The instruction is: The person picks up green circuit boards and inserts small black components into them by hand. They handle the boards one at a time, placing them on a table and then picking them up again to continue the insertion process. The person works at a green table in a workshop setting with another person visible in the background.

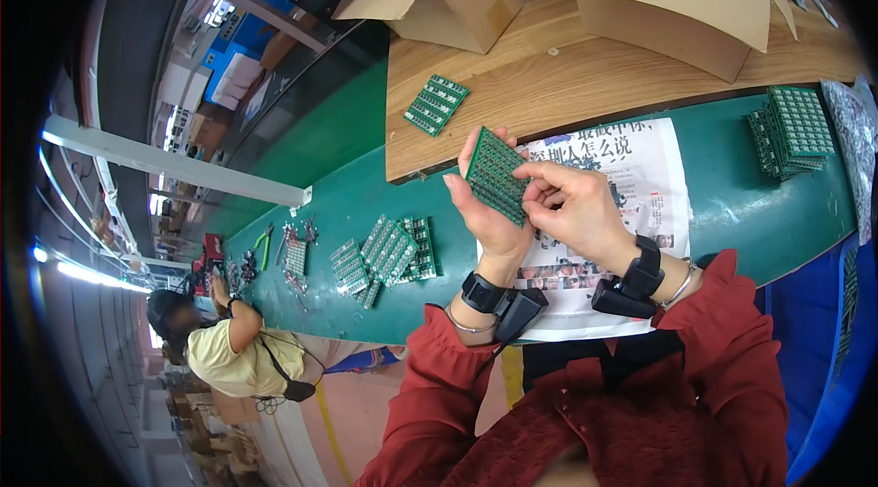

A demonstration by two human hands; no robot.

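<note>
Head view: left hand (499,235) grips circuit board (497,178), right hand (585,210), pinch unclear, at its edge, green bench (722,190) stretching rightward

A green-topped workbench (732,213) is set along the middle of the room, and its far side is adjoined by a wood-grain tabletop (521,80). The left is crossed by a white metal beam (174,165). Light is given by rows of fluorescent tubes (101,276). The pinkish floor (366,405) is marked with yellow lines (327,437); brown cartons (206,432) are stacked beyond.
</note>
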